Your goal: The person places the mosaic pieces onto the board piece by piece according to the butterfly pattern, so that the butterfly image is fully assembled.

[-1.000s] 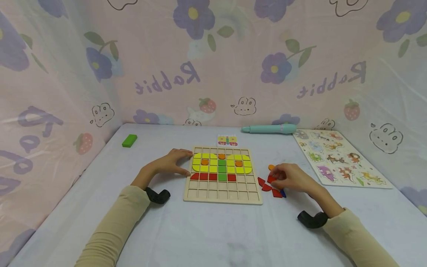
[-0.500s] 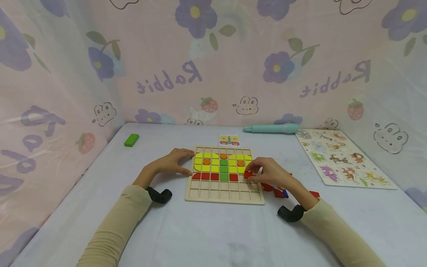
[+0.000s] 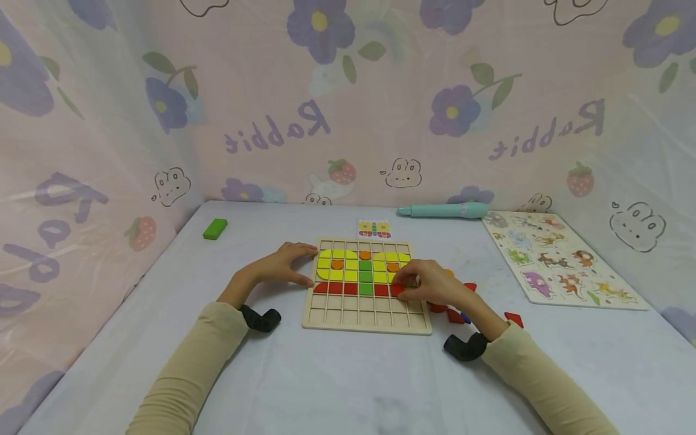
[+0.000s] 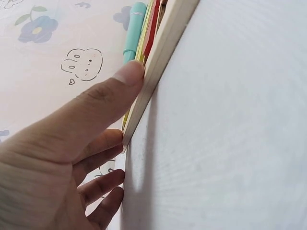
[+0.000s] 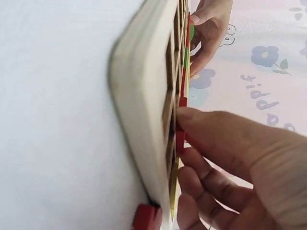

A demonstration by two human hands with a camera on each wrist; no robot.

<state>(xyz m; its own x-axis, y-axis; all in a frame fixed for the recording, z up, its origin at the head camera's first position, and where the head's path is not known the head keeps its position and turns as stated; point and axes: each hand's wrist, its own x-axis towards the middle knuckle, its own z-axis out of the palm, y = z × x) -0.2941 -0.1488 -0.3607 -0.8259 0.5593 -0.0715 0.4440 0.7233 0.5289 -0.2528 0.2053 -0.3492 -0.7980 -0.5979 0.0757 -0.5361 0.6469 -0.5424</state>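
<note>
A wooden grid board (image 3: 365, 330) lies on the table, with yellow, green, orange and red flat tiles set in its cells. My right hand (image 3: 432, 283) pinches a red tile (image 5: 180, 139) between thumb and fingers at the board's right side, beside the row of red tiles (image 3: 335, 288). In the right wrist view the tile stands slightly proud of the grid. My left hand (image 3: 277, 266) rests against the board's left edge, its thumb touching the rim and its fingers spread along the side, as the left wrist view shows.
Loose red tiles (image 3: 455, 316), with orange and blue ones partly hidden, lie right of the board. Behind it is a small pattern card (image 3: 374, 229). A teal pen (image 3: 443, 209), an animal puzzle board (image 3: 565, 260) and a green block (image 3: 215, 229) stand farther out.
My right hand has moved left from the loose pile onto the board, carrying a red tile, then slightly farther left and down. My left hand stays at the board's edge.
</note>
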